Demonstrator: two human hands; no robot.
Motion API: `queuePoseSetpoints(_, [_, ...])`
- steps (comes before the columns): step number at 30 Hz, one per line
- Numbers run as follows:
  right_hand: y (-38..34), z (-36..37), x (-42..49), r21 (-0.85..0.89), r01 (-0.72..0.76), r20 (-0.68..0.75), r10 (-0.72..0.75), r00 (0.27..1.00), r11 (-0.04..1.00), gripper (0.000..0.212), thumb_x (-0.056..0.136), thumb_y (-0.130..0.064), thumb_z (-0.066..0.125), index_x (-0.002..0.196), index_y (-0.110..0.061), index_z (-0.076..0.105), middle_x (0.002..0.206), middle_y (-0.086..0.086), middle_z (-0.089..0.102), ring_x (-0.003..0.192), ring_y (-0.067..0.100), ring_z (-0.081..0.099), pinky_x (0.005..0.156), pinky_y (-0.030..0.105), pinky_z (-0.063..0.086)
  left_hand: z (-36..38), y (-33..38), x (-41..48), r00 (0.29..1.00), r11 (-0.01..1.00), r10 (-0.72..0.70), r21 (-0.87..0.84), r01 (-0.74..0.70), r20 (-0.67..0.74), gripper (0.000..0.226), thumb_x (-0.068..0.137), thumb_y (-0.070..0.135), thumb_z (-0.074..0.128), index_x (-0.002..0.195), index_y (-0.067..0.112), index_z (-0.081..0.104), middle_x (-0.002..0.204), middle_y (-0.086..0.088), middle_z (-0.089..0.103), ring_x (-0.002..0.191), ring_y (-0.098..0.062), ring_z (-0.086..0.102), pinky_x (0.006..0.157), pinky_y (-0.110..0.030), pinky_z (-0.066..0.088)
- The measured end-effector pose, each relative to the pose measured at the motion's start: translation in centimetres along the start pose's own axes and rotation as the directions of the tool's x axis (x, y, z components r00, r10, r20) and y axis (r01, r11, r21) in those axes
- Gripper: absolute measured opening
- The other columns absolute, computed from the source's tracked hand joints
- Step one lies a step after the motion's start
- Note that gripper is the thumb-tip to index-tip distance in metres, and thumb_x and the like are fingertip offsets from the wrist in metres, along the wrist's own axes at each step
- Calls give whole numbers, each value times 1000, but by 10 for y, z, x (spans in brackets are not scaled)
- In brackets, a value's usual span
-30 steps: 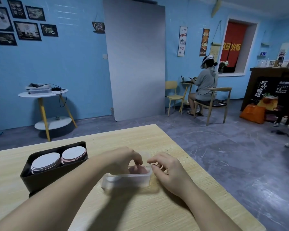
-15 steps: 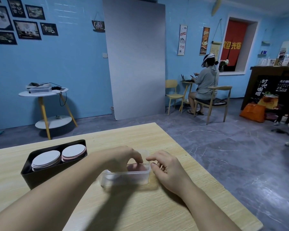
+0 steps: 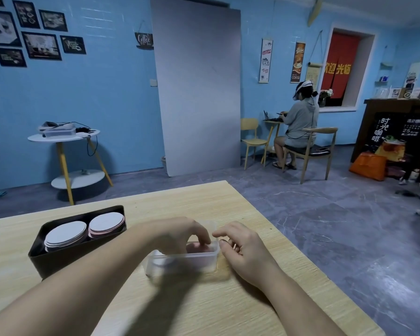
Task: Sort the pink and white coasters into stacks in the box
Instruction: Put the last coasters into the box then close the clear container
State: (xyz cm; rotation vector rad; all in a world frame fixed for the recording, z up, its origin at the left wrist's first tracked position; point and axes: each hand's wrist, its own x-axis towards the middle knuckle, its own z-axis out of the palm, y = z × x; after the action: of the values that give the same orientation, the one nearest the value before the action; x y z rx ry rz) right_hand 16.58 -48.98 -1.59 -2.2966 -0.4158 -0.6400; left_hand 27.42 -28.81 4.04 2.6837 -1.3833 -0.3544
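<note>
A black box point(image 3: 58, 260) stands on the table at the left and holds two stacks: white coasters point(image 3: 64, 235) on its left, pink-edged coasters point(image 3: 106, 224) on its right. Right of it sits a clear plastic container point(image 3: 180, 261) with a pink coaster point(image 3: 200, 249) inside. My left hand point(image 3: 177, 235) reaches into the container from above, its fingertips pinched down on the pink coaster. At the container's right end rests my right hand point(image 3: 244, 248), fingers loosely curled and nothing in it, its thumb close to the rim.
The light wooden table point(image 3: 228, 309) ends close to the right of my right hand. Beyond it are a grey floor, a white round side table point(image 3: 63, 138) at the far left and a seated person point(image 3: 298, 127) at the far right.
Both hands stay at the clear container. My left fingertips have dipped slightly deeper onto the pink coaster. The box and its stacks are unchanged.
</note>
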Motion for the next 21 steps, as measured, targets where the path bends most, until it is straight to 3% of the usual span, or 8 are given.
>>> queuePoseSetpoints(6, [2, 1, 0, -11, 2, 4, -2, 1000, 1000, 23, 92, -35, 51, 110, -36, 64, 105, -21, 58, 85, 12, 61, 73, 20, 48, 1, -1, 4, 1000, 1000, 9, 22, -9, -9, 30, 93, 31, 62, 122, 41, 63, 116, 23, 65, 96, 0, 54, 81, -11, 38])
queuePoseSetpoints(9, [2, 2, 0, -17, -5, 8, 5, 1000, 1000, 23, 92, -35, 51, 110, -36, 65, 104, -22, 57, 83, 11, 60, 72, 19, 47, 0, 0, 5, 1000, 1000, 21, -1, -21, -15, 30, 86, 30, 69, 114, 40, 66, 108, 26, 66, 92, 3, 55, 77, -10, 38])
queuePoseSetpoints(12, [1, 1, 0, -17, -4, 12, 5, 1000, 1000, 22, 93, -32, 52, 111, -35, 65, 104, -22, 57, 84, 10, 59, 73, 19, 47, 0, 3, 4, 999, 999, 30, -10, -30, -35, 25, 88, 43, 67, 112, 40, 65, 101, 29, 63, 90, 2, 56, 78, -12, 41])
queuePoseSetpoints(16, [-1, 0, -1, -14, -6, 16, 6, 1000, 1000, 23, 93, -33, 52, 112, -36, 64, 104, -23, 57, 83, 11, 59, 74, 24, 50, -2, 5, -1, 1000, 999, 18, 28, -17, -23, 30, 94, 37, 64, 124, 41, 60, 118, 25, 65, 101, -1, 58, 92, -21, 46])
queuePoseSetpoints(21, [-2, -1, -2, -4, -9, 16, 9, 1000, 1000, 23, 92, -30, 54, 111, -33, 66, 105, -21, 59, 86, 11, 61, 76, 26, 50, -4, 4, -6, 1000, 998, 10, 69, -10, 5, 37, 97, 27, 59, 132, 41, 57, 128, 22, 63, 105, 0, 55, 91, -19, 42])
